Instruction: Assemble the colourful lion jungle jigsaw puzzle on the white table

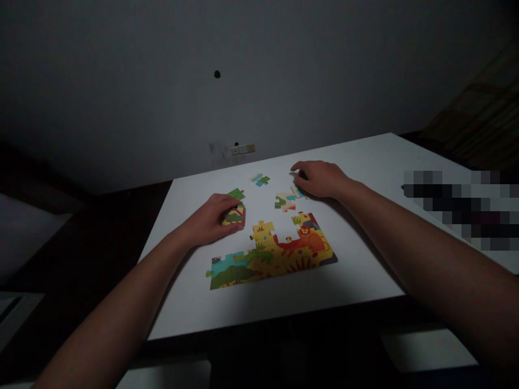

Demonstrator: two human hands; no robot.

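Note:
My left hand [213, 219] is at the left of the table, its thumb and fingers curved around a puzzle piece [234, 217] with a green tree and dark red border. A green puzzle piece [237, 194] lies just beyond its fingers. My right hand [322, 178] rests farther back on the right, fingers apart and bent, partly covering a pale and blue puzzle piece [299, 192]. Beside it lies a green and pink piece [285, 201]. Between my forearms is a joined puzzle section [271, 251] with a lion, a crocodile and a gap in its upper edge.
Another loose puzzle piece [260, 179] lies near the back of the white table [251, 313]. Behind stands a grey wall with sockets [243, 149]. A pixelated patch [466, 210] hides something at the table's right side.

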